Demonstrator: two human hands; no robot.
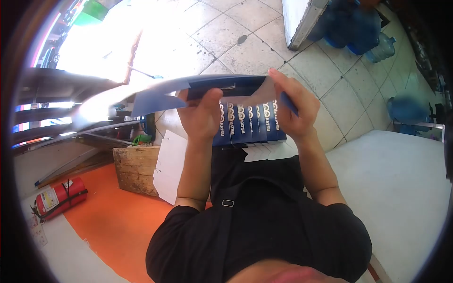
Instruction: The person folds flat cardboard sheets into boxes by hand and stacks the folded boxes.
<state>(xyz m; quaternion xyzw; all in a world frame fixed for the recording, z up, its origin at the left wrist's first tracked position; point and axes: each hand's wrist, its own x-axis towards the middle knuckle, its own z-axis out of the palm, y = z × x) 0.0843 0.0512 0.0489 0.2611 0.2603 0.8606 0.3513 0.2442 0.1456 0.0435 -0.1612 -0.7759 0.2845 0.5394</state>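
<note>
A thin, bent cardboard sheet (250, 86), printed dark blue with pale parts, is held up in front of me, seen almost edge-on. My left hand (202, 114) grips its near edge, thumb on top. At the sheet's right end, my right hand (298, 104) has its fingers closed around the edge. Below and between both hands, several blue printed carton blanks (250, 126) lettered "KATSU" lie overlapped on my lap. The sheet hides their far ends. Its left end is washed out by glare.
White cut cardboard (171, 165) leans by a wooden crate (137, 170) at left. A red fire extinguisher (61, 198) lies near an orange floor strip (113, 221). Blue water bottles (380, 49) stand at upper right, beyond a white panel (302, 21). A white surface (391, 165) is at right.
</note>
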